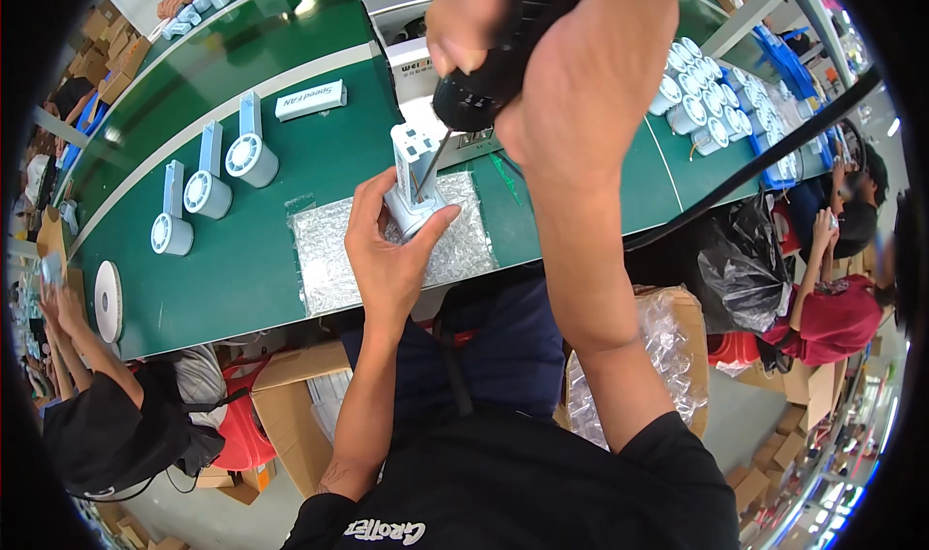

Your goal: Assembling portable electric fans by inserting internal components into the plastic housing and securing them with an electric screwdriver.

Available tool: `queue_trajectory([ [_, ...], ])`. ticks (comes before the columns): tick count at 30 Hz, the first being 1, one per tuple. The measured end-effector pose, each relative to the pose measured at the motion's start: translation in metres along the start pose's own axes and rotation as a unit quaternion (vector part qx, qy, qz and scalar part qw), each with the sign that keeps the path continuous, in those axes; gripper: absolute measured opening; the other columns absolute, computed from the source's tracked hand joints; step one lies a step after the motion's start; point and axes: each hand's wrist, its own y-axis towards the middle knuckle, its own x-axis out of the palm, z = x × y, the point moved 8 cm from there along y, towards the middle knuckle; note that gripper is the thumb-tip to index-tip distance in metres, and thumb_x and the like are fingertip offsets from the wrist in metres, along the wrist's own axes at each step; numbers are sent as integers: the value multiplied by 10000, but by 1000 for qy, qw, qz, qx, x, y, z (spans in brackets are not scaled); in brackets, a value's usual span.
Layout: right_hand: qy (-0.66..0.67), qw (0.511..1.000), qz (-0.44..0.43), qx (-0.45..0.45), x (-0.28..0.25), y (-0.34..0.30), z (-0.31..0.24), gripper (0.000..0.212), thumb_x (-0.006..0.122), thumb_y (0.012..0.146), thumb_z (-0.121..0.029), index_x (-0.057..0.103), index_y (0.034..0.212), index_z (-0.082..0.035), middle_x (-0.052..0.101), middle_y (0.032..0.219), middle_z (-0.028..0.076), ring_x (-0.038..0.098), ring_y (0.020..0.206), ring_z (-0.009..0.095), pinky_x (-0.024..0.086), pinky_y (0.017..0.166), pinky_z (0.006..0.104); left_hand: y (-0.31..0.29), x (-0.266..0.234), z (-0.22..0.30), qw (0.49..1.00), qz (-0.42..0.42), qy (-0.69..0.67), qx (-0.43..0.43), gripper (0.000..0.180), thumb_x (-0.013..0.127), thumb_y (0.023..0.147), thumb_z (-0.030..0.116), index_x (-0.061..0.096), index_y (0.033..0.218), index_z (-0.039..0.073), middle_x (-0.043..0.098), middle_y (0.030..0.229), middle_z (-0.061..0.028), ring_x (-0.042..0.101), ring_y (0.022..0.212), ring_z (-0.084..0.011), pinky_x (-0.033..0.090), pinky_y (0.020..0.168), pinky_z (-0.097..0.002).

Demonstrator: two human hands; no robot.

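My left hand (385, 250) is closed round the base of a pale blue plastic fan housing (414, 151), holding it upright over a sheet of bubble wrap (334, 260). Its hollow side shows, with slots at the top end. My right hand (590, 95) grips a black electric screwdriver (474, 95) from above. The thin bit slants down into the housing's hollow; its tip and any screw there are too small to make out. Part of the right hand is blurred and cut off by the upper edge.
Three pale blue fans (207, 194) lie in a row at left, near a narrow white box (311, 100) and a round white reel (108, 301). An open box-like machine (395, 37) stands behind. Many fan heads (711, 129) fill the right; a black cable (745, 187) crosses there. Co-workers sit both sides.
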Motion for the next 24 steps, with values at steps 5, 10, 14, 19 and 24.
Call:
queue_trajectory([
  [5, -106, 967, 133, 189, -21, -33, 8, 556, 484, 1090, -543, 529, 1326, -42, 586, 602, 58, 548, 437, 106, 421, 402, 232, -1, -3, -2, 1000, -1, 4, -4, 617, 943, 750, 94, 641, 1273, -34, 617, 1157, -67, 627, 982, -150, 513, 844, -296],
  [10, 29, 999, -33, 7, -4, -13, 6, 573, 514, 1074, -556, 553, 1328, -43, 590, 620, 54, 547, 450, 102, 419, 410, 225, -1, 0, 1, 1000, -5, -7, -3, 609, 941, 751, 82, 643, 1268, -35, 613, 1151, -64, 630, 981, -145, 513, 849, -291],
  [14, -15, 998, -50, -16, -5, -13, 0, 585, 513, 1072, -563, 558, 1332, -40, 589, 619, 50, 546, 453, 101, 420, 409, 225, -1, 0, 0, 1000, -2, -8, -9, 608, 941, 750, 78, 642, 1269, -34, 612, 1154, -63, 629, 975, -143, 514, 849, -290],
  [19, -84, 965, 143, 202, -16, -42, 3, 528, 543, 1072, -525, 538, 1288, -44, 592, 654, 70, 555, 469, 113, 437, 425, 232, 0, -1, 0, 1000, -1, -9, -13, 603, 940, 748, 70, 656, 1271, -24, 614, 1155, -60, 623, 957, -138, 513, 839, -287],
  [24, -28, 968, 134, 208, -14, -48, 8, 447, 622, 1064, -407, 520, 1275, -26, 603, 736, 91, 572, 520, 122, 437, 438, 235, -2, 0, 6, 1000, -6, 4, 6, 600, 945, 742, 76, 672, 1269, -18, 623, 1147, -61, 620, 961, -137, 513, 835, -286],
])
